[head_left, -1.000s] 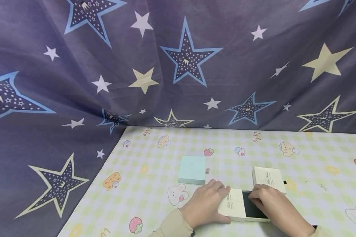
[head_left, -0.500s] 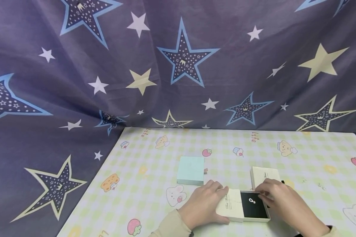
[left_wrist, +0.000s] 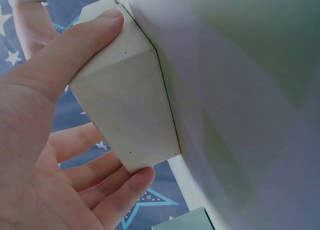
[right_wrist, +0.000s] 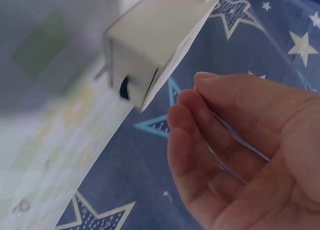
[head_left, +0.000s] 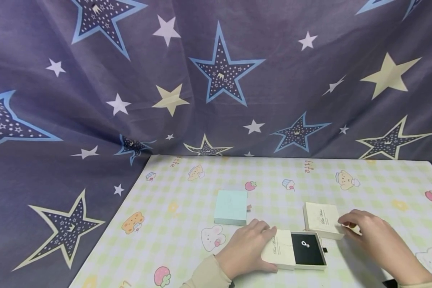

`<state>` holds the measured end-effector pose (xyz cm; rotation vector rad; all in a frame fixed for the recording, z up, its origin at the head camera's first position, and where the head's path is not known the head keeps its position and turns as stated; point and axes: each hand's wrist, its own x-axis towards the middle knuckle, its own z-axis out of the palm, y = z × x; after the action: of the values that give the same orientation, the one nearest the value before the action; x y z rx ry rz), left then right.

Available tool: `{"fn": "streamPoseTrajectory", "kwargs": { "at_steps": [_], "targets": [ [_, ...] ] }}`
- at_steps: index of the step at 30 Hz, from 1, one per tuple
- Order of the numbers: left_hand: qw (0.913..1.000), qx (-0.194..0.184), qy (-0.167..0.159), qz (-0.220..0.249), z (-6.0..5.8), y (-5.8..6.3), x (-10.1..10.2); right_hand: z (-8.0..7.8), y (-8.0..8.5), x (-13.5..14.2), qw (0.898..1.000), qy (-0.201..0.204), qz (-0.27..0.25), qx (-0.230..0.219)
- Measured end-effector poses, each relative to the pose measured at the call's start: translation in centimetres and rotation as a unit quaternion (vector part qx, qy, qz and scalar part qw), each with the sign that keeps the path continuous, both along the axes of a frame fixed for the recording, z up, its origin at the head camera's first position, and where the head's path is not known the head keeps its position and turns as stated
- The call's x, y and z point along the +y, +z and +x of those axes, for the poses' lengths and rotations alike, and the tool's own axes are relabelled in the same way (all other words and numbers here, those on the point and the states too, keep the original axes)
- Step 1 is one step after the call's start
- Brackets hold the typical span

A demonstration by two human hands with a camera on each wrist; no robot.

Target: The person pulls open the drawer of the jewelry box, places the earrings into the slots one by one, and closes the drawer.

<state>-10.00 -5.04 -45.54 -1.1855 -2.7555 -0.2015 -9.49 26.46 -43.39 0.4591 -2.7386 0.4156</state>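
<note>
My left hand point(head_left: 247, 247) grips the sleeve of a cream slide-out gift box point(head_left: 279, 249), with the thumb along the near side and fingers at the far side. The box's drawer point(head_left: 297, 267) is pulled out to the right, with a black lining and a black tab. On the lining lies a small silvery ring-shaped trinket point(head_left: 305, 243). My right hand point(head_left: 376, 236) is beside the right end of a second cream box point(head_left: 322, 218). In the right wrist view its fingers point(right_wrist: 182, 140) are loosely bent, with nothing visible between them and a gap to the box point(right_wrist: 155, 35).
A mint-green box point(head_left: 231, 206) with a small brownish tab lies left of the second cream box. A checked cloth with cartoon prints point(head_left: 266, 172) covers the table. Behind it hangs a dark curtain with stars point(head_left: 234, 124).
My right hand has left the drawer and moved right to the second cream box's end, uncovering the lining and trinket. My left hand keeps its grip on the sleeve.
</note>
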Motion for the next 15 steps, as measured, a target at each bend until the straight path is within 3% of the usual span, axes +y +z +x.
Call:
{"fn": "streamPoseTrajectory", "kwargs": {
  "at_steps": [3,10,15],
  "targets": [
    [1.0,0.0,0.0,0.0,0.0,0.0,0.0,-0.3,-0.2,1.1,1.0,-0.01,0.001,0.01],
    [1.0,0.002,0.002,0.0,0.0,0.0,0.0,-1.1,-0.3,3.4,0.997,-0.052,-0.005,-0.057],
    [1.0,0.003,0.003,-0.002,0.1,0.0,0.0,-1.5,-0.8,5.0,0.996,-0.064,0.019,-0.065]
  ]
}}
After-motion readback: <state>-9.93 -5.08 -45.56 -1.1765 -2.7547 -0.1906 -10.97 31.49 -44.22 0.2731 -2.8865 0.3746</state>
